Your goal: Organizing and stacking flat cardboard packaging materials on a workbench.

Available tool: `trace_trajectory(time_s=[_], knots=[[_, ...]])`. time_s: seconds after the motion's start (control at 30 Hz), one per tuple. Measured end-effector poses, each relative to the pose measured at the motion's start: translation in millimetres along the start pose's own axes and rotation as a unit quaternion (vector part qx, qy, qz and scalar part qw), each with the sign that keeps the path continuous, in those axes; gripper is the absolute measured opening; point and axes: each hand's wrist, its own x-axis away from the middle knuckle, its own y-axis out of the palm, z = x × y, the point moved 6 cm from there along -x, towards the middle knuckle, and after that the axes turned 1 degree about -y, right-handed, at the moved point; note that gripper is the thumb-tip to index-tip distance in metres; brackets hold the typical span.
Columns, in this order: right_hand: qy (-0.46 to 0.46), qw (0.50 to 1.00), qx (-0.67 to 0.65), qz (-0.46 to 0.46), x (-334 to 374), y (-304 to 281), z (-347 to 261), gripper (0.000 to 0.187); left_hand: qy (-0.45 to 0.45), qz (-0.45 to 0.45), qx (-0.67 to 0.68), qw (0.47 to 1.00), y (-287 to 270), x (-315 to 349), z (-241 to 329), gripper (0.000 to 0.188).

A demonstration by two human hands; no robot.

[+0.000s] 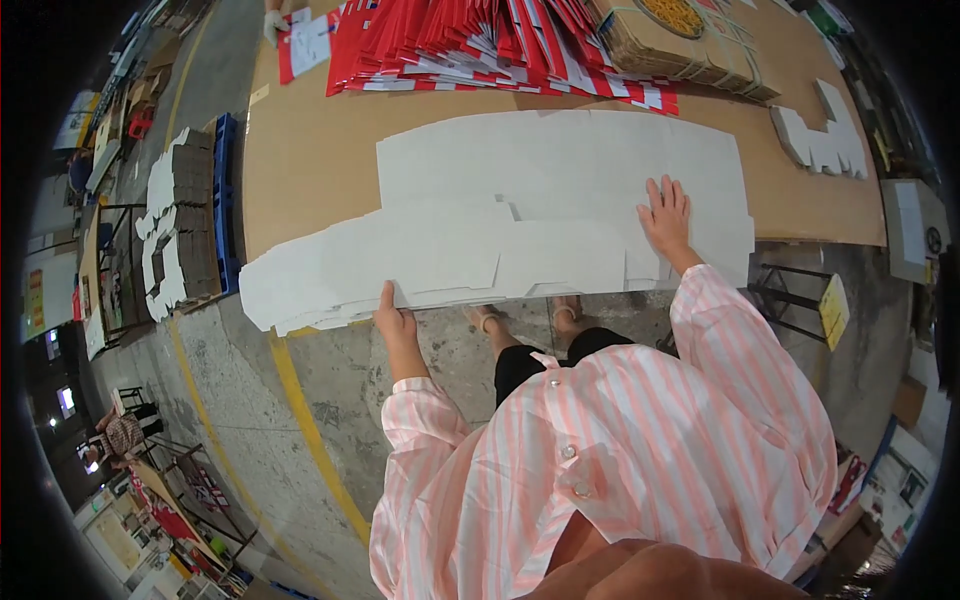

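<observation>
Flat white die-cut cardboard sheets (pixel 440 250) lie stacked on the brown table, overhanging its near edge. My left hand (pixel 395 318) is at that near edge, one finger stretched over the top sheet and the other fingers partly hidden; it grips the cardboard there. Spread out with its palm down, my right hand (pixel 667 220) rests on the right part of the white cardboard. A larger white sheet (pixel 560 150) shows behind the shorter top piece, which has a small notch and slits.
Red-and-white folded packaging (pixel 470 50) is heaped at the table's far side. Beside it stands a strapped brown cardboard bundle (pixel 690 50). A cut-out white piece (pixel 825 140) lies far right. Left, stacked cardboard (pixel 185 225) stands by a blue pallet (pixel 226 200); a stool (pixel 830 310) is at right.
</observation>
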Motion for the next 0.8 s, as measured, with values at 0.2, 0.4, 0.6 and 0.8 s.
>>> trace_trajectory(time_s=[0.2,0.4,0.6,0.8], knots=[[-0.003,1.000,-0.001,0.010,2,-1,7,0.057,0.176,0.050,-0.244,0.952,25,22,21,0.030],[-0.007,1.000,0.001,0.010,2,-1,7,0.058,-0.063,0.060,0.021,0.996,6,6,-5,0.039],[0.003,1.000,0.011,0.002,2,0,14,0.058,0.167,0.083,-0.209,0.960,22,20,18,0.036],[0.000,1.000,0.011,0.008,-1,2,11,0.058,-0.055,0.052,-0.004,0.997,12,8,-11,0.033]])
